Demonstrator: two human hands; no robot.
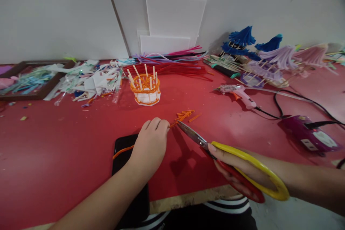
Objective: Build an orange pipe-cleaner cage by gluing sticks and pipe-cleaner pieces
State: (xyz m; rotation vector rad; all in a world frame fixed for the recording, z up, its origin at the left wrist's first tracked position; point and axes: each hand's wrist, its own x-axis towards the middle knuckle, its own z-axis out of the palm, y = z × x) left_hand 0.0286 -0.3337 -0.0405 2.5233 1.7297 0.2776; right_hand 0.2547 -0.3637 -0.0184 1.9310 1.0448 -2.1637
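We find the left hand (154, 143) at the centre of the frame, its fingers pinching an orange strip (123, 151), whose long tail lies over the black phone (120, 164) at lower centre. The right hand (229, 161), lower right, grips the scissors (198, 139), blade tips at the strip's short end. As done, we judge the loose pile of short orange pieces (184, 115) on the red desk (81, 143), just beyond the tips; as left, the uncut tail. We record an orange-and-white frame (147, 96) standing at upper centre, pale sticks jutting upward.
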